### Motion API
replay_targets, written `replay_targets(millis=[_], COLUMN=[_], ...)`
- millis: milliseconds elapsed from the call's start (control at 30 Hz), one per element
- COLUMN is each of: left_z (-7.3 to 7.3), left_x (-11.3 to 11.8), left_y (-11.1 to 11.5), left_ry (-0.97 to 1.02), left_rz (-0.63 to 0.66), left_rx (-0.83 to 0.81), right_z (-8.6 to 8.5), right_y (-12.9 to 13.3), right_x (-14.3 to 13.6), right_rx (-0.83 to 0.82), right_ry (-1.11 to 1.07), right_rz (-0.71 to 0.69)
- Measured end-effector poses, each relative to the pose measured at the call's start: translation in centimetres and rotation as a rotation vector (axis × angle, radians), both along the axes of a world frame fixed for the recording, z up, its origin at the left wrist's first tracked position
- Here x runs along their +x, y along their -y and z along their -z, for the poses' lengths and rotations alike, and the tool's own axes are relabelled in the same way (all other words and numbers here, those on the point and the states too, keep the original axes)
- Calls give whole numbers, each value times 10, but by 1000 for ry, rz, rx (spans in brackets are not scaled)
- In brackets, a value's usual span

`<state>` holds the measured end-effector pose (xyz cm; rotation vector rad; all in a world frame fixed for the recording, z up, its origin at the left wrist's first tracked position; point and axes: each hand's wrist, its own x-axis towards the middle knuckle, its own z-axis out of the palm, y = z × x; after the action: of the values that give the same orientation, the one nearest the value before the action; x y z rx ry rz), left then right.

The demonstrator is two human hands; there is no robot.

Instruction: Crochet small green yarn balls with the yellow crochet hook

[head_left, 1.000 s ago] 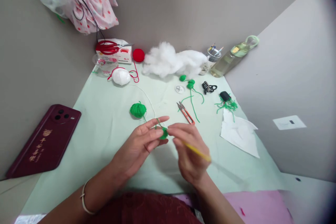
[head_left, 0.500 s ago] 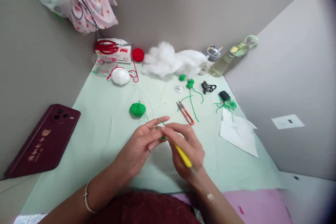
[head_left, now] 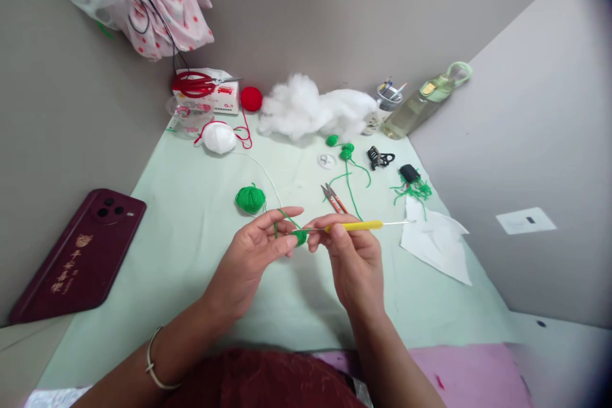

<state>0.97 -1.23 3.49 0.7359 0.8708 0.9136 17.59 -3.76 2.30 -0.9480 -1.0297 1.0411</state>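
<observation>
My left hand (head_left: 255,255) pinches a small green crochet piece (head_left: 301,238) between thumb and fingers, with green yarn running over its raised index finger. In my right hand (head_left: 356,261) is a crochet hook (head_left: 361,225) with a yellow handle, held nearly level. The hook's thin metal tip points left and meets the green piece; its other metal end sticks out to the right. Just beyond my left hand lies a ball of green yarn (head_left: 250,199). Orange thread snips (head_left: 335,198) lie behind my right hand, their handles partly covered by it.
White stuffing (head_left: 306,108) lies against the back wall, near a green bottle (head_left: 421,105). Small green crocheted pieces (head_left: 347,152), a black hair claw (head_left: 380,158) and white paper (head_left: 433,242) are on the right. White yarn (head_left: 218,138), red yarn (head_left: 251,99) and a phone (head_left: 81,255) are leftward.
My right hand has turned, swinging the hook from a steep slant to nearly level. The green crochet piece shows more clearly now. My left hand has shifted slightly left.
</observation>
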Motion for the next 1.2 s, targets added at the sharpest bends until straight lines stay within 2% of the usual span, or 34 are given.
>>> replay_targets(millis=[133, 267, 400, 500, 700, 933, 1000, 1067, 1133, 1200], left_z=[-1, 0, 0, 0, 2, -1, -2, -2, -2, -1], left_x=[-1, -1, -2, -4, -6, -6, -4, -1, 0, 0], left_y=[0, 2, 2, 2, 3, 6, 7, 7, 7, 4], left_ry=[-19, -50, -170, -176, -142, -183, -197, -160, -48, 96], left_rz=[-7, -38, -81, -63, -27, -58, -82, -86, -31, 66], left_rx=[16, 53, 133, 147, 113, 148, 159, 141, 53, -80], right_z=[-6, -8, -4, -1, -2, -6, -3, 2, 8, 10], right_y=[2, 11, 19, 19, 17, 15, 15, 15, 15, 15], right_x=[0, 0, -1, -3, -4, -4, -3, -3, -4, -5], right_rx=[10, 115, 319, 385, 349, 378, 411, 481, 551, 561], right_ry=[26, 323, 591, 589, 542, 612, 710, 876, 1017, 985], right_rz=[13, 87, 111, 132, 135, 108, 110, 160, 210, 229])
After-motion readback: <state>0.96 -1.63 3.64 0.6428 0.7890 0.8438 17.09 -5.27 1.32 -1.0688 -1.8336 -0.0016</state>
